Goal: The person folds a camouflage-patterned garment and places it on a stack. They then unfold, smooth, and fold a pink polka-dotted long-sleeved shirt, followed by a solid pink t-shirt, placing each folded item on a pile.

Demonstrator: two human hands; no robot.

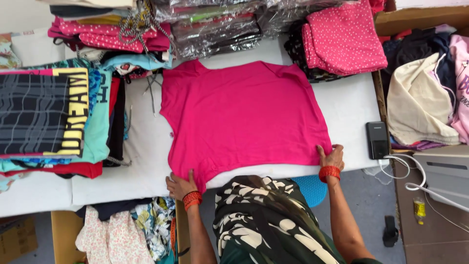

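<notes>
While the bright pink cotton T-shirt (244, 117) lies flat on the white surface (349, 105), her left hand (180, 186) and right hand (332, 156) pinch its hem at seven and four o'clock.

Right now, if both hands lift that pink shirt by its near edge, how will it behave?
Likely floppy: the pink shirt lies flat and thin on the table, so it should drape. Probably light for its size. Held at the corners by the left hand and right hand, its middle may sag.
</notes>
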